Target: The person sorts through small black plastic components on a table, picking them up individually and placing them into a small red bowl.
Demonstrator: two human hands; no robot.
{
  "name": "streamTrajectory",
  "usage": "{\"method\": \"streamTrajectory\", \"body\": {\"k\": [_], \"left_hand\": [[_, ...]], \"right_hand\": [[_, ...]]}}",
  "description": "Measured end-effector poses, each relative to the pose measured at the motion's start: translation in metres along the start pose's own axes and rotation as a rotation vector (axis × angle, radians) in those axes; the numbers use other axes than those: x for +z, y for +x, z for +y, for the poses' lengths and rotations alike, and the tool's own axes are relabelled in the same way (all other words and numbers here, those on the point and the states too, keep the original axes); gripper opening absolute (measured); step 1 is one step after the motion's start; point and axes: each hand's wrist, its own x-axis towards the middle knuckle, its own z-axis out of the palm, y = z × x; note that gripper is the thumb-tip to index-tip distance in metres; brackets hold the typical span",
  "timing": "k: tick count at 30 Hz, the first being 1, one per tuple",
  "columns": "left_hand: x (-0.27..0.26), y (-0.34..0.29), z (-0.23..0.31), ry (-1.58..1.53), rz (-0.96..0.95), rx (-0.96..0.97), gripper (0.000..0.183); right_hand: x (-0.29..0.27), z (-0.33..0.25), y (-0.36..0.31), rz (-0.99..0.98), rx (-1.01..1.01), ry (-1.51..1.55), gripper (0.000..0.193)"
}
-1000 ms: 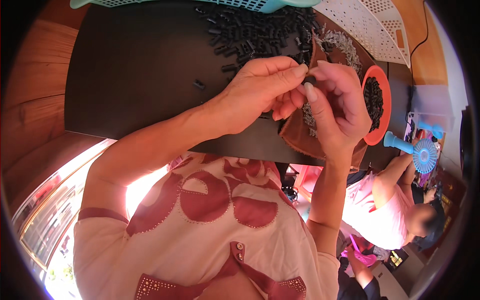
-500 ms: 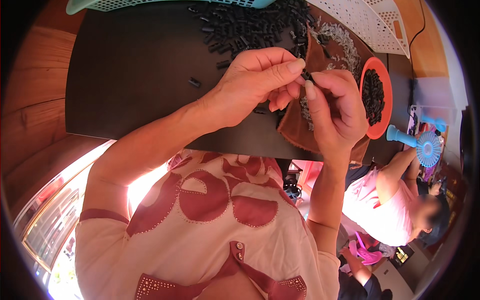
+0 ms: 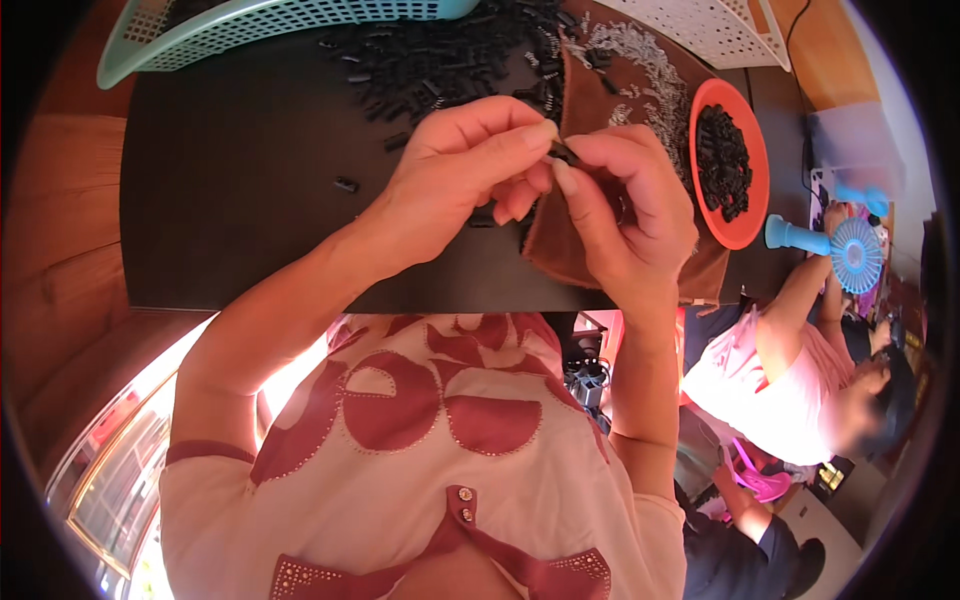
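Above the dark table, my left hand (image 3: 465,160) and my right hand (image 3: 640,190) meet fingertip to fingertip. Both pinch a small black plastic piece (image 3: 562,153), mostly covered by the fingers. Beneath the right hand lies a brown cloth (image 3: 585,110), with small silver springs (image 3: 655,85) scattered over its far part. A heap of short black tubular pieces (image 3: 430,65) spreads beyond the left hand. One loose black piece (image 3: 346,184) lies left of that hand, and another (image 3: 482,221) sits just below it. To the right, an orange-red bowl (image 3: 745,235) holds many small black pieces.
A teal perforated basket (image 3: 260,38) stands at the far left, and a white perforated basket (image 3: 715,35) at the far right. Past the table's right end are a blue handheld fan (image 3: 856,255) and a seated person in pink (image 3: 765,385). Another person's arm shows below.
The whole view has shifted, so the table things and hands appear farther left, with more of the teal basket showing. Both hands keep the same pinch on the small black piece.
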Motion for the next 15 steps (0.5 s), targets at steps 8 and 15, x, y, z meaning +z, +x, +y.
{"method": "streamTrajectory", "body": {"k": [8,15], "left_hand": [[0.001,0.009,-0.006,-0.105,-0.025,-0.016,0.023],[-0.002,0.013,-0.006,0.045,-0.042,0.0,0.021]], "right_hand": [[-0.004,0.007,-0.001,0.034,0.016,0.041,0.019],[-0.007,0.0,0.003,-0.071,0.109,0.021,0.018]]}}
